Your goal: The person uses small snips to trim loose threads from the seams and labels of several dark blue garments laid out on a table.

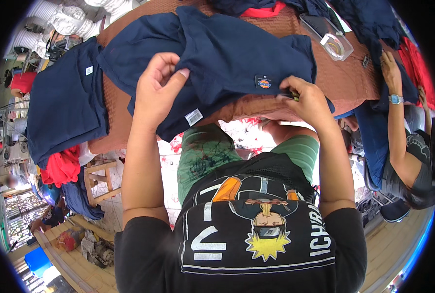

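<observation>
A navy blue garment (227,53) lies spread and bunched on the table before me. My left hand (161,83) pinches a fold of it between thumb and fingers. At its right edge my right hand (303,97) is closed around a small dark tool (292,95) with a yellow-green part, mostly hidden by the fingers; its kind I cannot make out. Beside that hand, a dark label (263,84) with an orange emblem is on the fabric. A white barcode sticker (194,117) shows on navy cloth hanging over the near table edge.
Folded navy garments (66,93) lie at the left end of the brown-covered table (347,78). A clear plastic container (332,44) stands at the back right, near more navy and red cloth. At the right, a co-worker's arm (396,117) with a wristwatch reaches onto navy cloth.
</observation>
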Demonstrator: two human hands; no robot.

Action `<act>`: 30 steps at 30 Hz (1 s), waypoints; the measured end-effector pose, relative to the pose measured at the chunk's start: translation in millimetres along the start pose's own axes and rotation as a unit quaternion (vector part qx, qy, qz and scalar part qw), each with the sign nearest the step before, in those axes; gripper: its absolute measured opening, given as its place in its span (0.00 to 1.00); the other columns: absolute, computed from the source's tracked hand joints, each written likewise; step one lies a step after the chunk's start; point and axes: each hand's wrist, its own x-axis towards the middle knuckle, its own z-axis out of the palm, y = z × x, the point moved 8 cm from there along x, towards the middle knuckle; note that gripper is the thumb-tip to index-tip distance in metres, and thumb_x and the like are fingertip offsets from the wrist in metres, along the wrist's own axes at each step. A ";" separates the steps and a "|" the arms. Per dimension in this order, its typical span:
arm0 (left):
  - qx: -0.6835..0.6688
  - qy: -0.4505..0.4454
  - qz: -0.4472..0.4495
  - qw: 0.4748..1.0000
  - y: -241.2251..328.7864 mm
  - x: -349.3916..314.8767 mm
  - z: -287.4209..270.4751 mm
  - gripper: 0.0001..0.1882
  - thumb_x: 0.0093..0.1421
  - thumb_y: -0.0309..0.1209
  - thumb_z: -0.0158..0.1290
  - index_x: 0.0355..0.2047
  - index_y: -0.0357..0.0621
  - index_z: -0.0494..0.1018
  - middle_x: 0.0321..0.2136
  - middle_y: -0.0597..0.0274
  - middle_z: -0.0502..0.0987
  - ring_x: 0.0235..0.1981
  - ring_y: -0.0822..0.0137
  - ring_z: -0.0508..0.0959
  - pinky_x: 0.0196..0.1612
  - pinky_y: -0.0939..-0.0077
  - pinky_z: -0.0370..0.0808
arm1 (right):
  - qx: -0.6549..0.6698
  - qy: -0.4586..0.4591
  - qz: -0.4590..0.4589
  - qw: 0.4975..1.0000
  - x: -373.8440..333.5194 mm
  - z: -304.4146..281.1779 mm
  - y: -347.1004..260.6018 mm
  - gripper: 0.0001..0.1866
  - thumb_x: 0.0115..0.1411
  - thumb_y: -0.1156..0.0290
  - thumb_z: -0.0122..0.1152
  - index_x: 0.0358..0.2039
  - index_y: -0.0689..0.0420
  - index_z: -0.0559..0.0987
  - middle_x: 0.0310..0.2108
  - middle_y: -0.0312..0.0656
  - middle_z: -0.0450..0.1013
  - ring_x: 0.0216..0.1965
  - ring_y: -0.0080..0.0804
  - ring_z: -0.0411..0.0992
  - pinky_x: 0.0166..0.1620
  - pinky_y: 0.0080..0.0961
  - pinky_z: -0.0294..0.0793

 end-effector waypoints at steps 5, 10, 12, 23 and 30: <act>-0.106 0.022 0.098 0.989 36.3 0.7 16.9 0.20 0.62 0.21 0.51 0.56 0.38 0.66 0.37 0.66 0.76 0.38 0.80 0.75 0.42 0.87 0.70 | 0.026 0.212 -0.006 0.977 -1.1 -77.8 -4.5 0.07 0.53 0.78 0.66 0.34 0.57 0.79 0.33 0.39 0.79 0.34 0.27 0.77 0.40 0.22 0.74; 0.071 -0.034 0.075 0.994 6.6 -21.4 54.7 0.20 0.61 0.21 0.51 0.54 0.40 0.70 0.50 0.60 0.75 0.47 0.71 0.76 0.52 0.76 0.71 | 0.023 0.398 0.001 0.917 -10.8 -131.9 30.3 0.08 0.57 0.72 0.66 0.38 0.54 0.81 0.33 0.40 0.79 0.36 0.29 0.77 0.40 0.24 0.74; 0.199 -0.116 -0.017 0.973 -22.7 -37.7 77.8 0.22 0.60 0.23 0.54 0.55 0.43 0.71 0.51 0.57 0.75 0.52 0.67 0.74 0.53 0.76 0.70 | -0.115 0.263 0.098 0.953 4.6 -98.4 61.4 0.09 0.58 0.71 0.63 0.40 0.53 0.81 0.36 0.45 0.79 0.38 0.41 0.78 0.41 0.30 0.75; 0.325 -0.072 0.194 0.923 23.3 -34.9 113.9 0.11 0.56 0.20 0.58 0.40 0.41 0.80 0.41 0.58 0.80 0.36 0.68 0.80 0.40 0.77 0.76 | 0.194 0.043 0.078 0.977 -17.9 3.0 10.2 0.11 0.58 0.66 0.65 0.35 0.60 0.83 0.30 0.43 0.79 0.33 0.30 0.77 0.39 0.24 0.74; 0.278 -0.094 0.034 0.955 -35.8 -37.6 125.7 0.26 0.52 0.19 0.60 0.52 0.42 0.72 0.44 0.59 0.77 0.28 0.75 0.77 0.29 0.81 0.74 | 0.307 -0.049 0.234 0.921 -20.9 57.4 0.8 0.12 0.56 0.66 0.66 0.33 0.63 0.82 0.19 0.42 0.74 0.22 0.21 0.71 0.28 0.23 0.70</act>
